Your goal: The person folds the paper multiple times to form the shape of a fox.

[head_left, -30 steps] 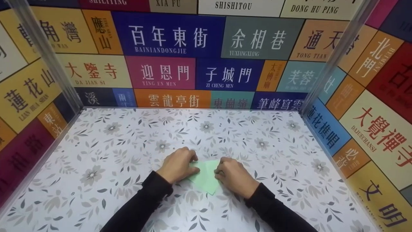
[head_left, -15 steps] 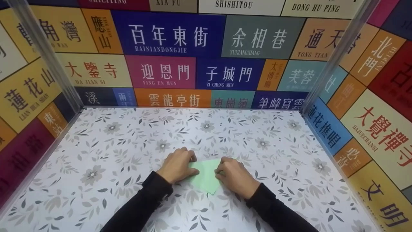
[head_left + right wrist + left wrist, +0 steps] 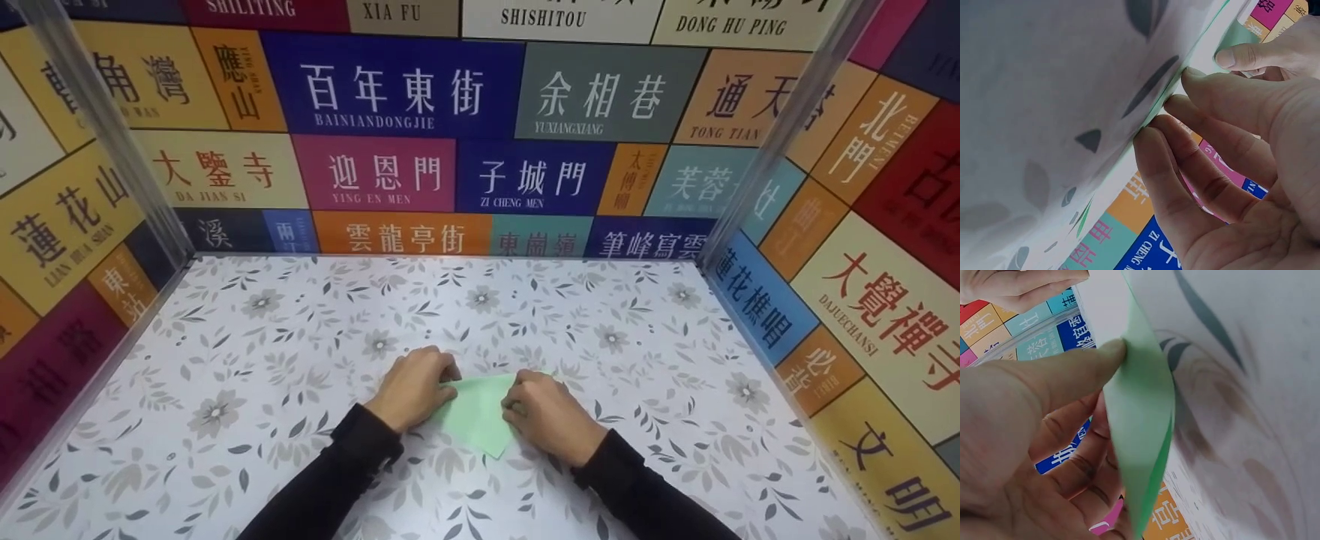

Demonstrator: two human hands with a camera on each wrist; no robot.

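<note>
A folded piece of light green paper (image 3: 480, 420) lies low over the table between both hands, one corner pointing toward the person. My left hand (image 3: 416, 388) pinches its left side; in the left wrist view the thumb lies on the near face of the paper (image 3: 1143, 391) with fingers behind it, and a fold gapes a little along the edge. On the right, my right hand (image 3: 555, 415) holds the paper by its upper right edge. Its thumb and fingertips meet along the thin green edge in the right wrist view, where the paper shows nearly edge-on.
The table (image 3: 300, 337) has a white covering with grey flowers and leaves. A back wall (image 3: 390, 82) and two side walls of coloured panels with Chinese lettering enclose it. Clear strips (image 3: 780, 142) run along the corners.
Both hands stay almost in place. The left edge of the paper has lifted slightly and more of its face shows between the hands.
</note>
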